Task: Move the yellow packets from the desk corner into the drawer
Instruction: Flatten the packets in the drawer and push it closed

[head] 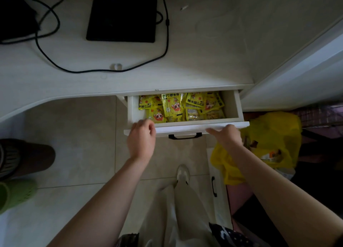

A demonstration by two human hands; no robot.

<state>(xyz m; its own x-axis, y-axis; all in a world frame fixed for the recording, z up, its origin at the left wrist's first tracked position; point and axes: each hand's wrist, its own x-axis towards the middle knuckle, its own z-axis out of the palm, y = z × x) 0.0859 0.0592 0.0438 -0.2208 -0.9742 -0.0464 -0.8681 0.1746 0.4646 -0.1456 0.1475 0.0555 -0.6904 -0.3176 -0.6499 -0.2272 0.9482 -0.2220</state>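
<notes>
We see the white wooden drawer point(185, 129) standing part-way open under the front edge of the pale white table point(204, 61), near its front right corner. Inside lies a heap of glossy yellow printed packets point(172, 105), overlapping one another and filling most of the visible floor of the drawer from its left wall to near its right wall.

Our left hand point(142, 140) rests at the left end of the drawer's front panel, its fingers curled loosely over the top rim; we cannot tell whether its grip has hold of the panel or only touches it. Our right hand point(225, 136) lies at the right end of the same rim, fingers stretched out nearly straight along the top of the panel, holding nothing. Between the two hands, below the rim, sits the black bar handle point(185, 136), untouched.

Farther back on the table are a flat black square device point(121, 18) and a long black cable point(104, 69) looping towards the front edge. On the floor to the right of the drawer slumps a crumpled yellow plastic bag point(271, 135).
</notes>
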